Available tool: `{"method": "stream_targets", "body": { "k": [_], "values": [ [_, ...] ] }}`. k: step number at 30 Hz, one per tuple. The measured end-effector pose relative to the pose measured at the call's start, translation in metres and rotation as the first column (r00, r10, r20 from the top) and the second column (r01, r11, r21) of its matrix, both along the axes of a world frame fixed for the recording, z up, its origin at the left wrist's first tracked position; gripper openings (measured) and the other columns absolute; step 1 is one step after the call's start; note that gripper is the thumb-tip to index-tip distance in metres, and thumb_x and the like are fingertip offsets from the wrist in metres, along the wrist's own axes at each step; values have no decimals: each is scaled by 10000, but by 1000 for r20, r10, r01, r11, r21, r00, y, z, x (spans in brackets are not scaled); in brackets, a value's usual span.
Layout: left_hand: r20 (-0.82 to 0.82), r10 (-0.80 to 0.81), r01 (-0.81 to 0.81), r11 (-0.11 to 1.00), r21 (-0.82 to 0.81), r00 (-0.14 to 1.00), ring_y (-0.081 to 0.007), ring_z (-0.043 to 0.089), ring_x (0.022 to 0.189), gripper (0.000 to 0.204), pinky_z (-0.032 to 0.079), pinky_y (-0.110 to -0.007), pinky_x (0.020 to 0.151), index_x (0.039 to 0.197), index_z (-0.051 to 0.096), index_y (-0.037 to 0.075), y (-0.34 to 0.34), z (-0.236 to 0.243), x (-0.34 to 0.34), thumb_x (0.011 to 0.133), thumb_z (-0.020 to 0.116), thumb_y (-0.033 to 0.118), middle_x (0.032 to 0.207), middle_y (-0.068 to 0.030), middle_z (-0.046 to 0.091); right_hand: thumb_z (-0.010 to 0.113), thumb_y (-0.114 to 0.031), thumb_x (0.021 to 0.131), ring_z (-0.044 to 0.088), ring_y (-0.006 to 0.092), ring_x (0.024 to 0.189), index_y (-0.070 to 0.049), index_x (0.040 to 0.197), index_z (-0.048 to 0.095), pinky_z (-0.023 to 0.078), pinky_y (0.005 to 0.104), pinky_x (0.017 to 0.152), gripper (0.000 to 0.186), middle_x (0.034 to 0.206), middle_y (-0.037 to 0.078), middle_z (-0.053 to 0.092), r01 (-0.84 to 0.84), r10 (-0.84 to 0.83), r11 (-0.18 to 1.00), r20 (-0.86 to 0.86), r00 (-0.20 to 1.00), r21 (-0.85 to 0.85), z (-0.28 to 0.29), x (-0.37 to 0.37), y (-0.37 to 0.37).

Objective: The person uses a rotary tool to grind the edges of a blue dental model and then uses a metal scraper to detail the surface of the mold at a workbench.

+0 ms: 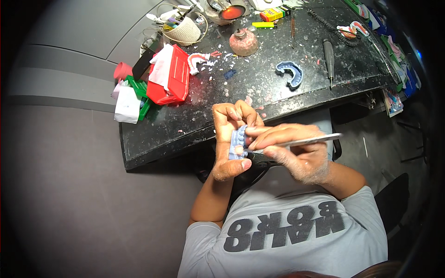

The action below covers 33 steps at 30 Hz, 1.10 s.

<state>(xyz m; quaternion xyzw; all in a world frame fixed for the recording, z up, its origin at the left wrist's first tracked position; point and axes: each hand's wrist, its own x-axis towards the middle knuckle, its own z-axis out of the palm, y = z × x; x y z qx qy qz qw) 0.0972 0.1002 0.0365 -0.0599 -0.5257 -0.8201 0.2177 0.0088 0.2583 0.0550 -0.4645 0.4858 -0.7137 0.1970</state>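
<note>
My left hand point(223, 124) cradles a blue-grey dental model point(235, 140), its fingers curled round the far side and the thumb at the near end. A row of teeth shows along the model, with a pale pinkish patch point(239, 149) near its lower end. Pinched like a pen in my right hand point(303, 160) is a slim metal carving tool point(320, 138), its handle slanting up to the right. The tool's tip meets or nearly meets the model by that patch; fingers and blur hide the exact contact. Pale dust coats my right hand.
Beyond my hands is a black bench point(208, 109) strewn with scraps. On it are a red bin point(178, 76), a pink-speckled jar point(243, 43), a blue horseshoe-shaped piece point(297, 74), a dark-handled tool point(329, 55), a white basket point(185, 34) and a yellow lighter point(264, 25).
</note>
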Motion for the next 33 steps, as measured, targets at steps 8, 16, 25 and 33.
{"method": "stream_targets", "body": {
  "k": [8,16,25,33],
  "values": [
    [-97,-288,303,877,373,953,-250,506,861,543,501,-369,631,1026,418,66,-14,-10,0,668,752,302,1008,-110,423,603,-176,1044,753,294,890,31,1052,496,617,465,884,233,880,190,700,144,-91,947,190,978,-288,-17,-30,10],
    [184,-259,81,757,648,948,-269,550,719,796,452,-374,543,1069,541,90,-3,-5,1,954,227,813,876,-88,511,676,1,961,740,193,871,52,1031,649,602,306,799,90,953,131,697,168,-166,986,231,959,10,-16,-24,11],
    [127,-580,231,503,833,805,-210,519,584,684,497,-325,362,1316,505,4,3,7,11,1083,227,583,1044,-232,521,734,-65,913,767,238,865,-21,1121,734,589,320,751,213,990,135,769,280,-245,958,-326,913,62,-12,-33,2],
    [-24,-703,379,353,856,710,-148,355,341,717,358,-270,218,1290,553,-30,-3,-3,13,1101,153,535,1047,-467,518,738,-35,890,764,252,845,-24,1123,735,579,314,727,234,978,144,760,246,-213,968,-336,917,56,-12,-43,1]
  ]
}}
